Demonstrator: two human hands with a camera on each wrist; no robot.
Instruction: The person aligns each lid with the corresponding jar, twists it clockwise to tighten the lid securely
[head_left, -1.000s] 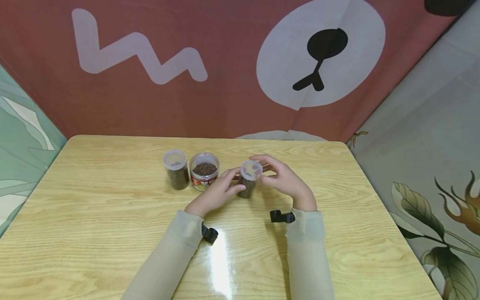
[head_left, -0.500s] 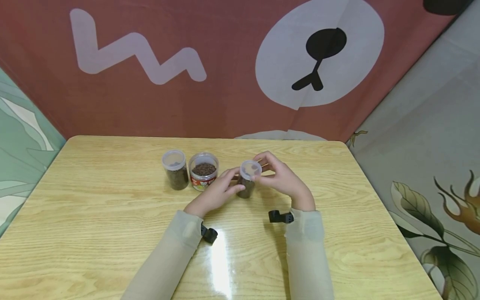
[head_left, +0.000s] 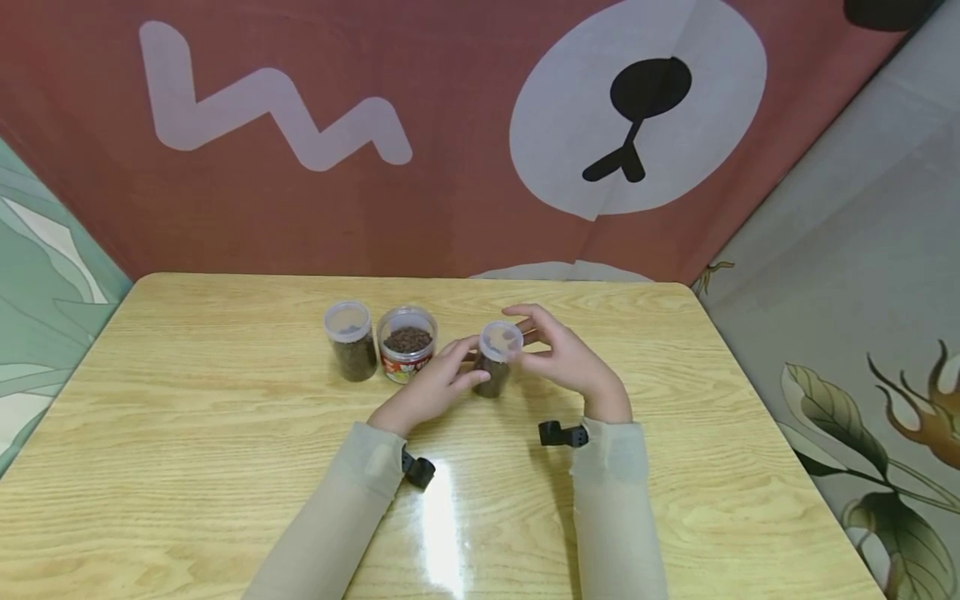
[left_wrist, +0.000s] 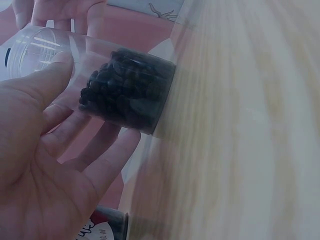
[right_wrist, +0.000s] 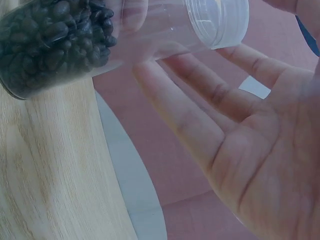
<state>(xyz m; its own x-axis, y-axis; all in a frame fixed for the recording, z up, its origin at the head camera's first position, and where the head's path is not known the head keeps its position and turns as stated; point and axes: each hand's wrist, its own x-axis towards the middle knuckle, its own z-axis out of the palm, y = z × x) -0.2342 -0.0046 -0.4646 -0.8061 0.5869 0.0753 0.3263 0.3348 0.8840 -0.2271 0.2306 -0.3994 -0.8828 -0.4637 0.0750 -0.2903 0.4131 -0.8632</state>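
Note:
A clear jar of dark beans (head_left: 492, 375), topped by a translucent screw lid (head_left: 502, 337), is upright, and its base appears to meet the wooden table. My left hand (head_left: 429, 390) holds the jar from the left, thumb on the near side and fingers behind; the left wrist view shows the glossy beans (left_wrist: 127, 90) filling its lower part. To the right of the lid is my right hand (head_left: 566, 358), its fingers extended loosely around the lid and upper jar. Its palm shows in the right wrist view, and whether the fingertips press the lid cannot be told.
Left of the hands, an open tub (head_left: 407, 367) with a red printed label contains brown pellets. Beside it stands another lidded jar of dark contents (head_left: 352, 354). Printed cloth (head_left: 300, 217) hangs behind the table's back edge. Each wrist wears a small black camera (head_left: 420, 472).
My right index finger and thumb shift slightly around the lid. The left hand keeps its hold on the jar, which stays in place. Tub and second jar have not moved.

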